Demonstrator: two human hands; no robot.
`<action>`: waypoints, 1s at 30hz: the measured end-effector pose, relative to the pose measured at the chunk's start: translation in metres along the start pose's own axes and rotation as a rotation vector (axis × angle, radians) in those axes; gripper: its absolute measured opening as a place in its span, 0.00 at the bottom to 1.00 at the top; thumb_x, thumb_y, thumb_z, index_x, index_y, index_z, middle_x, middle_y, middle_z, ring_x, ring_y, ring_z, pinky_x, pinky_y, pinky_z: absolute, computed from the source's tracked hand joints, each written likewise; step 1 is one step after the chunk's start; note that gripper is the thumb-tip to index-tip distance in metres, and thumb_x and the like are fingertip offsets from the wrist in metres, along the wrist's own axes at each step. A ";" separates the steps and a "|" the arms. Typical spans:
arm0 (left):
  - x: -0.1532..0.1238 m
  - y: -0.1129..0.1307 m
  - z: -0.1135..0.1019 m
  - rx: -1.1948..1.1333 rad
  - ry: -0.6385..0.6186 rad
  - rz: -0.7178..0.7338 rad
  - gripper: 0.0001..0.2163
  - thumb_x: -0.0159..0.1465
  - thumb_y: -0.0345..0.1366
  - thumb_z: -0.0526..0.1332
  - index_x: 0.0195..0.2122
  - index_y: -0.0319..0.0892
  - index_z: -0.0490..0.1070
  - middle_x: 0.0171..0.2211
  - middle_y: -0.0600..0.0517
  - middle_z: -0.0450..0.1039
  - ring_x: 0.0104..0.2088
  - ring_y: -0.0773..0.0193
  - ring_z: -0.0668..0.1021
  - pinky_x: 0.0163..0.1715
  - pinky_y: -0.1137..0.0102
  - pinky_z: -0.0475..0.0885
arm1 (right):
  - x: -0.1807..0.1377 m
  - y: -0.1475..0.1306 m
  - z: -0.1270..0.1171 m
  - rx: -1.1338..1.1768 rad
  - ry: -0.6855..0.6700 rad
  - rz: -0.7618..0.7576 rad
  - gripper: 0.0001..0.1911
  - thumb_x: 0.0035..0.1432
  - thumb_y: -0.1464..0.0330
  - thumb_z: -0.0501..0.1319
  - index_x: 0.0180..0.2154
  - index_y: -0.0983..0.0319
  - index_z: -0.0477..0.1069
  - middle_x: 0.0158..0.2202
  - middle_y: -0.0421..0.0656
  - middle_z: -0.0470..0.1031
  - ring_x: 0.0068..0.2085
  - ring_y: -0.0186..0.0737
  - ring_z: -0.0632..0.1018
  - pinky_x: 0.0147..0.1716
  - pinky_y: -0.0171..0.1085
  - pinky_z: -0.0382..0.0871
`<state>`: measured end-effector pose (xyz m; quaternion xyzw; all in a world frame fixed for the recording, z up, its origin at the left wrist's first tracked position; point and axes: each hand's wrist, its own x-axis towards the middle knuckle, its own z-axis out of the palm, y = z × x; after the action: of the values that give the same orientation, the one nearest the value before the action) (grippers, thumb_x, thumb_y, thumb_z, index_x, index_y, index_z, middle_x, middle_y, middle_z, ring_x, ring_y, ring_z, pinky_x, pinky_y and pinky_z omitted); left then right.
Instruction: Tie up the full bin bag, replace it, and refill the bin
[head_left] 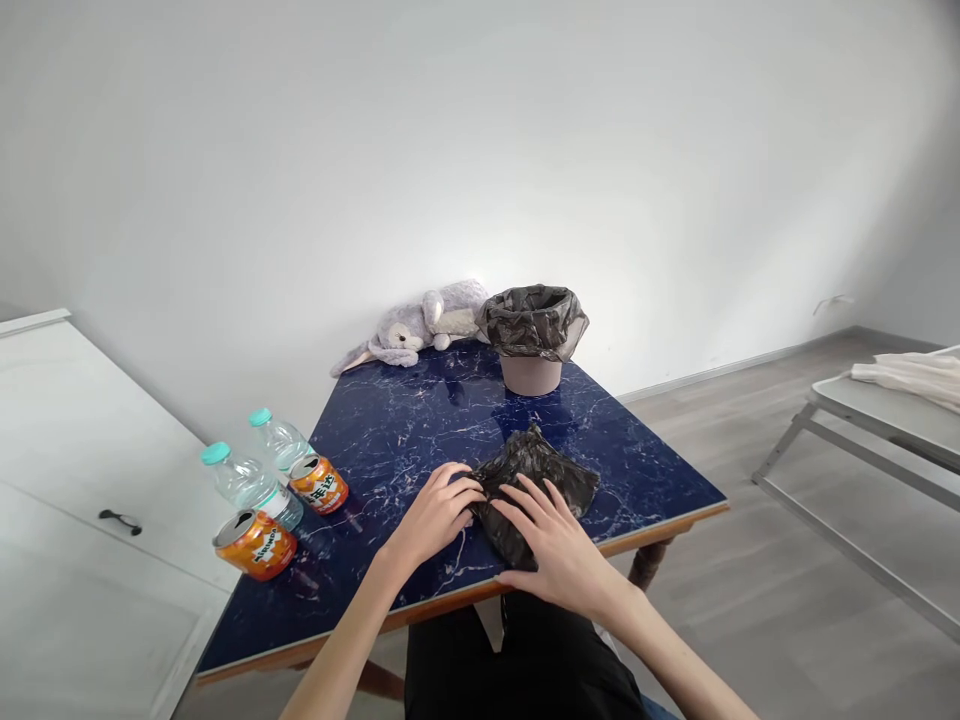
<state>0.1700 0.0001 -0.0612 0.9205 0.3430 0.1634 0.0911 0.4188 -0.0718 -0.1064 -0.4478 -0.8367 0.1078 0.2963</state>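
Observation:
A crumpled black plastic bag lies near the front edge of the blue marble-patterned table. My left hand is at the bag's left side, its fingers bent together over the gathered edge. Flat on top of the bag rests my right hand, fingers spread and the thumb by the table's front edge. Behind the bag stands a small bin, lined with another dark bag folded over its rim.
On the left of the table stand two orange drink cans and two clear bottles with teal caps. A grey plush rabbit lies at the back against the wall. A white cabinet is at left, a folding-leg table at right.

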 end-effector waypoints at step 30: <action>0.059 -0.034 0.073 -0.052 0.385 -0.465 0.19 0.73 0.44 0.65 0.60 0.41 0.72 0.55 0.44 0.76 0.49 0.54 0.81 0.50 0.54 0.80 | 0.038 0.025 0.057 -0.259 0.153 0.278 0.30 0.78 0.55 0.50 0.72 0.60 0.66 0.73 0.61 0.63 0.75 0.75 0.59 0.67 0.75 0.55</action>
<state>0.2178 0.0606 -0.1249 0.7668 0.5511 0.3183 0.0829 0.3867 -0.0216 -0.1480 -0.6001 -0.7488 0.0045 0.2813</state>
